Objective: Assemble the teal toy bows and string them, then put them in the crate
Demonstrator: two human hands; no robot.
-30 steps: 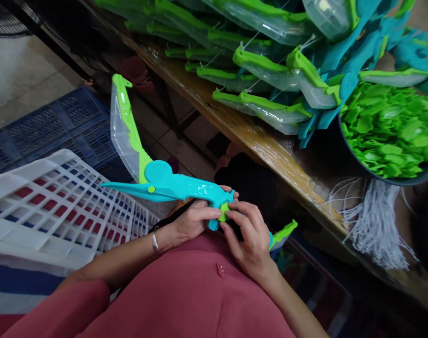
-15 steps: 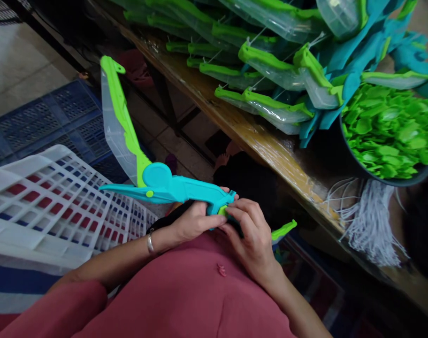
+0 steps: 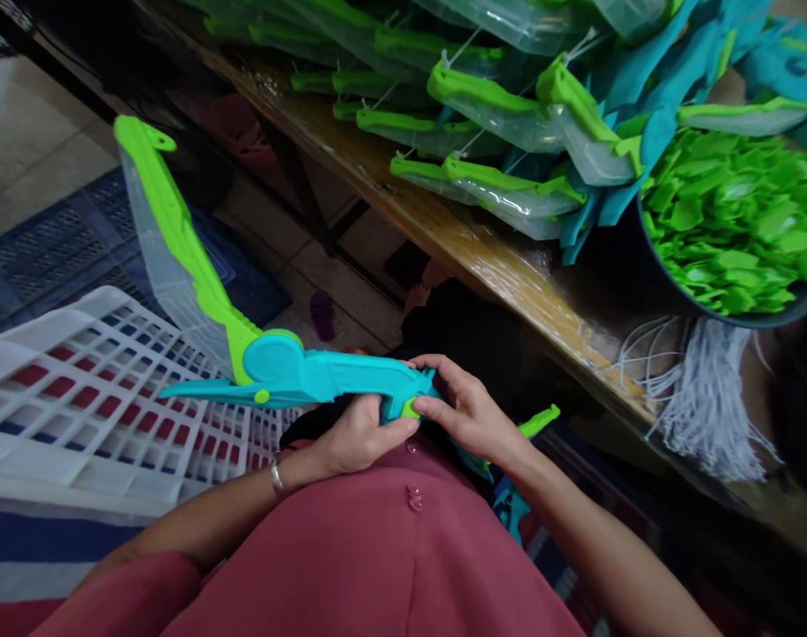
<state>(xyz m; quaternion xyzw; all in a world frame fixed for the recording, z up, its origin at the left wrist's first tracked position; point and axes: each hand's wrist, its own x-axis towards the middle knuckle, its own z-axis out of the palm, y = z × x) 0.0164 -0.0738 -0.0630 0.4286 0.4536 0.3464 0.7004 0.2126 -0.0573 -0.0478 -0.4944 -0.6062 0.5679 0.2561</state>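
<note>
Both hands clamp the toy bow (image 3: pixel 324 376): left hand (image 3: pixel 357 438) grips, right hand (image 3: pixel 470 411) seats green clip (image 3: pixel 411 408). I'd next press it firmly home.

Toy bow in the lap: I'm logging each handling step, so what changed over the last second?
The toy bow tipped: its clear green-edged limb swung left and leans lower. The right hand shifted from over the small green piece to its right side, fingertips on it. The left hand kept its hold underneath. The bows on the bench stayed put.

White crate (image 3: pixel 78 389), perhaps cord bundle (image 3: pixel 709 407)
</note>
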